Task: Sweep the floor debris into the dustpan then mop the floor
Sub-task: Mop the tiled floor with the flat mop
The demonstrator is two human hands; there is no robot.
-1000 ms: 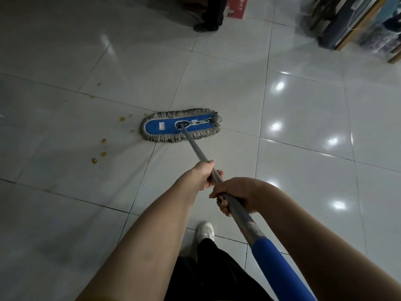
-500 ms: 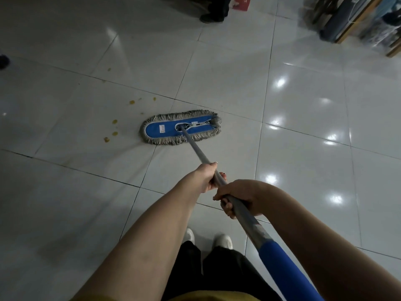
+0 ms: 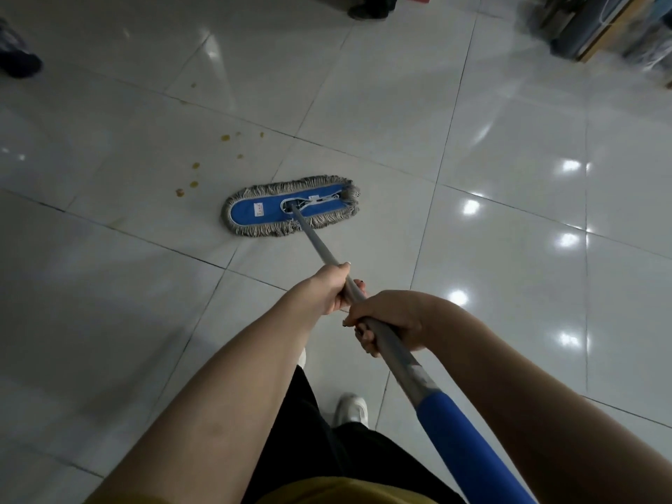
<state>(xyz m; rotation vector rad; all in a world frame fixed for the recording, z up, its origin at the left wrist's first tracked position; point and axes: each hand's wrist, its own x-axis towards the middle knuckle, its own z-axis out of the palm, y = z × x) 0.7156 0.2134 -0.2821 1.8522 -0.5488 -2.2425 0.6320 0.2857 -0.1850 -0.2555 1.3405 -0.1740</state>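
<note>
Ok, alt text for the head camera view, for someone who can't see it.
Both hands grip a grey mop handle, the left hand ahead of the right hand; its flat blue mop head rests on glossy white floor tiles. Small yellowish-brown spots lie left of it.

A flat blue mop head [image 3: 291,207] fringed with grey cotton strands lies flat on the glossy pale tiled floor [image 3: 509,140]. Its grey metal handle [image 3: 321,245] slants up from its middle. Small yellowish-brown debris spots [image 3: 194,183] dot the tiles left of and beyond the mop head, apart from it.
</note>
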